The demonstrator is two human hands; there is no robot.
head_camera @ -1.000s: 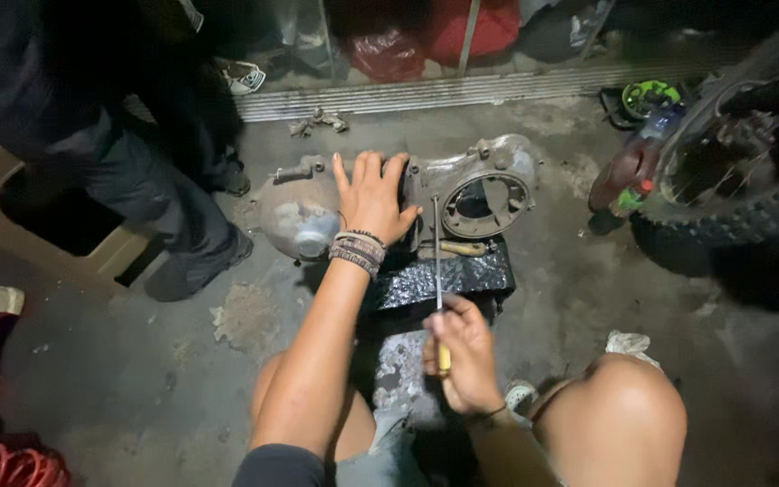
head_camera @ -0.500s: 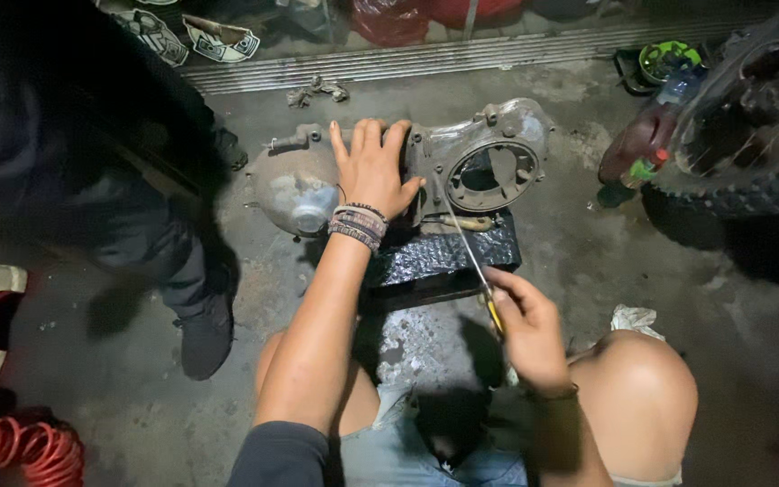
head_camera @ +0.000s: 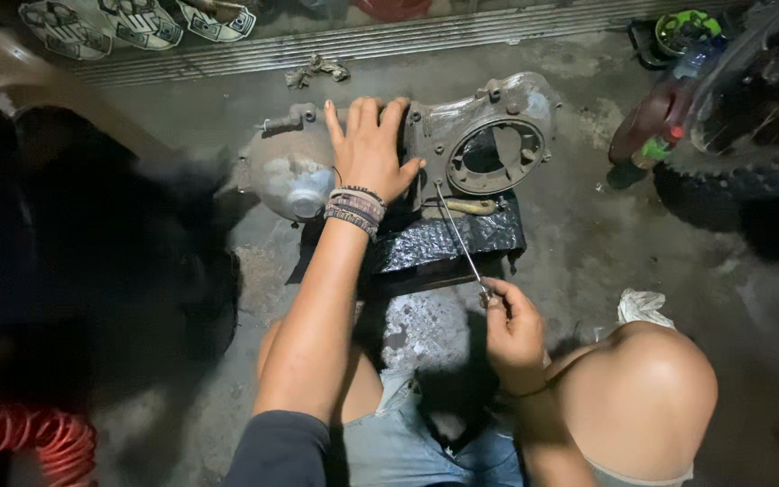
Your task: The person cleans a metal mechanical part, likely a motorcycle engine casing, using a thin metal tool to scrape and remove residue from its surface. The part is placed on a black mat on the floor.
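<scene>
Metal casing (head_camera: pixel 462 135), heavy and stiff by the look, on floor (head_camera: pixel 227 117) atop black block (head_camera: pixel 448 243); best gripped at rim. Left hand (head_camera: pixel 367 153) pressed flat, fingers spread, on casing. Right hand (head_camera: pixel 511 329) closed around screwdriver (head_camera: pixel 460 239), tip at casing's edge.

Tyre (head_camera: pixel 750 171) crowds right; blurred dark figure (head_camera: pixel 92 271) blocks left; floor (head_camera: pixel 579 261) between open.
</scene>
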